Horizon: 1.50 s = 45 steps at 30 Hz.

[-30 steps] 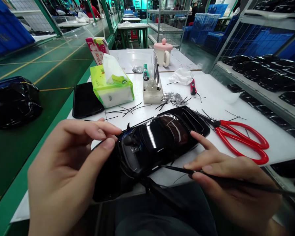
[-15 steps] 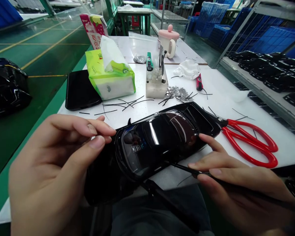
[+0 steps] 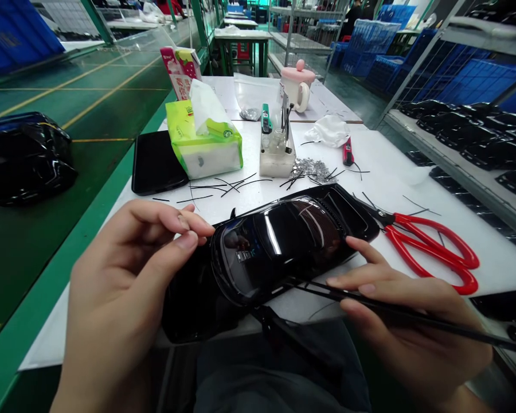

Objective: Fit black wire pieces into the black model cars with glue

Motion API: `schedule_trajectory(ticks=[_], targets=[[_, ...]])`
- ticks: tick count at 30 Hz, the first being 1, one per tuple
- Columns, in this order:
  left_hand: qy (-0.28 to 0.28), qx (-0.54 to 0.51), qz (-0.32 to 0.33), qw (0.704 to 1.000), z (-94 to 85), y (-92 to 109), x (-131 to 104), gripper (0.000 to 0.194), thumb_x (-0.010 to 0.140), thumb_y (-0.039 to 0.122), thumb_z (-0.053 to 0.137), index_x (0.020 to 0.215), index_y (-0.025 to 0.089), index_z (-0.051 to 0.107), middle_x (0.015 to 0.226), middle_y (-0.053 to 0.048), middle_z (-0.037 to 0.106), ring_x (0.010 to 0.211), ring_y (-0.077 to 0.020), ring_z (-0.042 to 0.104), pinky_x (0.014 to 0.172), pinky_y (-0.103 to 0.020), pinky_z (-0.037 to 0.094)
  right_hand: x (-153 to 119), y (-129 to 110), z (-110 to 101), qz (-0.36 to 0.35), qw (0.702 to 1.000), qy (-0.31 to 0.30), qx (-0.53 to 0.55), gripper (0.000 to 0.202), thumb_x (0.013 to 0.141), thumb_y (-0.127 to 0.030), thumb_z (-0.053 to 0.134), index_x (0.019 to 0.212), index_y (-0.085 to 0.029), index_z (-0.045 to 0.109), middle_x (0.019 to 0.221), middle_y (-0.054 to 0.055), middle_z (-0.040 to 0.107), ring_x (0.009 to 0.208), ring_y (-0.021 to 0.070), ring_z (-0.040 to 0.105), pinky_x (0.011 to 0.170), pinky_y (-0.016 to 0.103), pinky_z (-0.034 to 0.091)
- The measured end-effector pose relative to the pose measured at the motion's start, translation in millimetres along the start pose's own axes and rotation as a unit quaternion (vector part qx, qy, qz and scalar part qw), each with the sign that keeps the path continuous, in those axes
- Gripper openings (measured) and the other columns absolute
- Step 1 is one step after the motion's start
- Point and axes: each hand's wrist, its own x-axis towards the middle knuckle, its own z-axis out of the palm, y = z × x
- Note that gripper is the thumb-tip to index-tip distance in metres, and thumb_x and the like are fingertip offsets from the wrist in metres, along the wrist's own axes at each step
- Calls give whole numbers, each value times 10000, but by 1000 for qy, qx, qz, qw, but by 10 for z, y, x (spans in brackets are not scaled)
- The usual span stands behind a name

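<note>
A glossy black model car (image 3: 279, 229) lies at a slant on the white tabletop, with its door open on the side nearest me. My left hand (image 3: 133, 269) is closed by the car's windshield, thumb and fingertips pinched together; anything between them is too small to make out. My right hand (image 3: 399, 315) grips black tweezers (image 3: 356, 297). Their two tips stand slightly apart at the car's near side, by the door opening. One finger of that hand rests against the car's rear side. Red-handled scissors (image 3: 430, 249) lie beyond my right hand, blades towards the car.
Thin black strips (image 3: 227, 184) lie scattered behind the car. Farther back stand a tissue pack (image 3: 210, 158), a black tablet-like slab (image 3: 157, 163), a tool holder (image 3: 277, 163) and a lidded mug (image 3: 294, 92). A rack with black car bodies (image 3: 477, 129) borders the right.
The tweezers' tips, close together before, are now spread a little at the car's side. The camera view has shifted slightly; both hands keep nearly the same places on the car.
</note>
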Motion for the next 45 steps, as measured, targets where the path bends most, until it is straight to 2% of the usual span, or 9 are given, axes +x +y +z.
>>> schedule_trajectory(ticks=[7, 14, 18, 21, 25, 31, 34, 40, 45], targets=[[-32, -17, 2, 999, -39, -12, 20, 192, 849, 123, 711, 854, 308, 662, 870, 108, 729, 894, -75, 706, 748, -92, 556, 16, -19, 24, 11, 1000, 10, 25, 347, 746, 77, 750, 990, -156, 670, 895, -3, 799, 798, 201, 795, 1151, 553, 517], [-26, -21, -4, 999, -11, -2, 33, 207, 811, 105, 726, 830, 299, 655, 844, 118, 731, 811, -64, 692, 658, -90, 522, 17, -15, 40, 18, 1000, 14, 10, 323, 767, 51, 752, 986, -175, 679, 858, -9, 799, 782, 217, 797, 1137, 593, 507], [-21, -22, -11, 999, -10, 9, 20, 204, 793, 105, 731, 815, 293, 653, 834, 109, 728, 788, -68, 685, 650, -89, 520, 70, -30, 50, 22, 1000, 14, 1, 325, 771, 42, 759, 993, -184, 685, 870, -16, 803, 776, 189, 784, 1111, 502, 533], [-19, -24, -19, 999, -15, 4, 31, 200, 776, 107, 729, 811, 289, 652, 829, 100, 726, 791, -80, 692, 648, -96, 530, 129, -54, 56, 33, 999, 11, -11, 288, 791, 22, 756, 978, -189, 696, 863, -21, 793, 770, 165, 756, 1048, 426, 557], [-18, -29, -17, 999, 18, 12, 37, 195, 769, 106, 720, 809, 283, 649, 815, 92, 718, 770, -86, 689, 600, -106, 519, 191, -111, 58, 64, 997, -1, -52, 207, 836, -20, 738, 915, -206, 697, 823, -12, 746, 804, 171, 706, 895, 383, 580], [32, -29, -8, 999, 138, 107, -44, 194, 800, 69, 688, 798, 252, 627, 810, 70, 702, 799, -69, 673, 722, -56, 516, 266, -164, 49, 92, 993, -37, -60, 184, 869, -49, 720, 881, -217, 646, 850, -1, 711, 825, 172, 676, 777, 350, 544], [16, -35, -25, 999, 129, 110, -45, 194, 806, 88, 722, 796, 254, 622, 812, 71, 703, 797, -69, 669, 722, -51, 515, 276, -132, 40, 84, 995, -40, -43, 180, 865, -61, 726, 872, -222, 645, 837, 6, 705, 791, 181, 673, 714, 353, 547], [-11, -49, -29, 998, 40, 55, 6, 193, 800, 102, 735, 809, 266, 635, 820, 81, 708, 801, -68, 676, 724, -52, 526, 233, -108, 58, 91, 996, 8, 3, 218, 846, -11, 714, 911, -217, 684, 817, 6, 700, 775, 186, 671, 695, 351, 553], [-30, -47, -46, 997, -1, 43, 15, 189, 798, 108, 741, 812, 267, 639, 834, 92, 714, 797, -69, 679, 679, -66, 526, 223, -131, 70, 91, 996, 10, 7, 222, 833, -4, 720, 915, -209, 697, 823, 16, 705, 800, 199, 677, 676, 350, 549]])
